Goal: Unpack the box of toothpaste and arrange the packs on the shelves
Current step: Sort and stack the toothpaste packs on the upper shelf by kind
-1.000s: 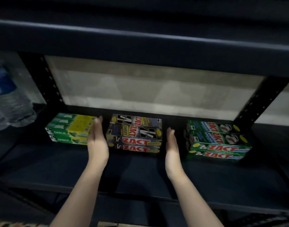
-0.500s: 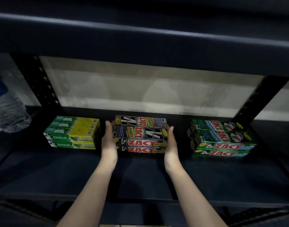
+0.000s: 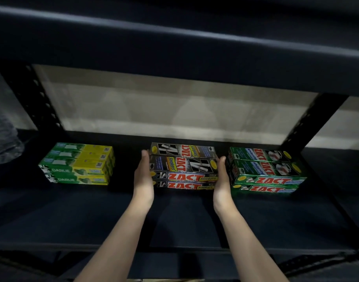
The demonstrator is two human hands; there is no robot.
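Observation:
Three stacks of toothpaste packs sit at the back of a dark shelf (image 3: 184,218). In the middle is a stack of silver and black ZACT packs (image 3: 183,166). My left hand (image 3: 143,178) presses flat against its left end and my right hand (image 3: 222,180) against its right end, clasping the stack between the palms. A stack of green and yellow Darlie packs (image 3: 78,163) lies to the left. A stack of green ZACT packs (image 3: 265,170) lies to the right, close to my right hand.
A dark shelf board (image 3: 174,43) hangs low overhead. Black perforated uprights stand at the back left (image 3: 34,94) and back right (image 3: 315,121). Clear plastic water bottles (image 3: 3,139) sit at the far left. Bare shelf surface stretches in front of the stacks.
My hands closed in from apart onto the two ends of the middle ZACT stack and now press against it. The view shifted slightly.

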